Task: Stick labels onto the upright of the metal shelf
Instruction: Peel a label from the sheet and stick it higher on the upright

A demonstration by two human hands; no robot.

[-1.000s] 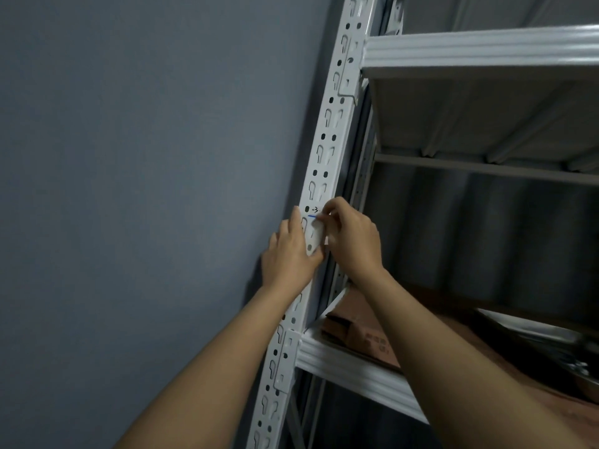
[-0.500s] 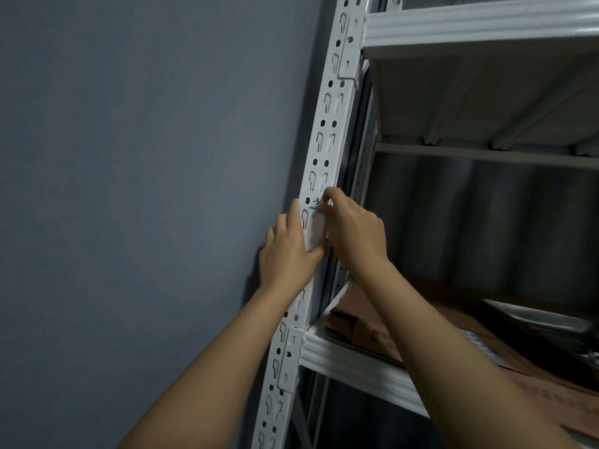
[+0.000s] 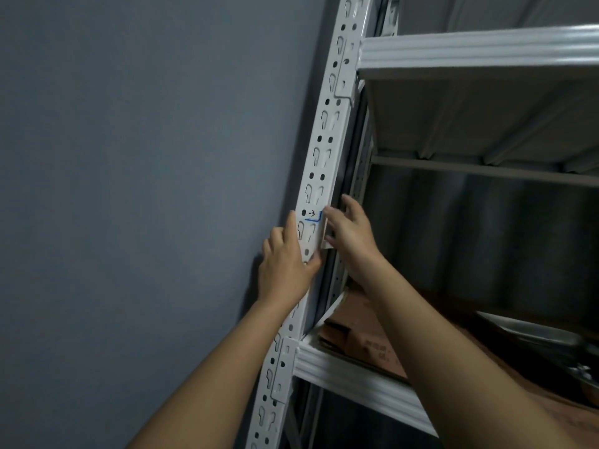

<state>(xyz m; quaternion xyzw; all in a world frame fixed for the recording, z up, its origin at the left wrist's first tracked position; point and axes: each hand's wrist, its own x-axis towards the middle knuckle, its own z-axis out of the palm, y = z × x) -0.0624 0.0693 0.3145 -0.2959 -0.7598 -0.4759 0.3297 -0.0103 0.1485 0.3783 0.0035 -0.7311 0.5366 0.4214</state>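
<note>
Label (image 3: 311,233) sits on the front face of the white upright (image 3: 324,150), about midway between the upper shelf beam (image 3: 479,48) and the lower beam (image 3: 356,377). It is clear, the upright's keyhole slots showing through it; a blue line runs along its top edge with a "-3" mark just above. Its right edge wraps around the upright's right corner, and the bottom right corner of the label sticks out loose from the upright.

Left hand (image 3: 287,264) lies on the upright's left side, just below the label's middle, fingers straight and pressed flat along the left edge, thumb across the front face under the label. Right hand (image 3: 351,233) is at the upright's right corner, fingers loosely spread, fingertips touching the label's wrapped edge near the blue line; no clear pinch visible.

Grey wall (image 3: 146,189) is left of the upright. Cardboard (image 3: 363,338) lies on the lower shelf, right of the upright, with a metal tray (image 3: 531,332) further right.
</note>
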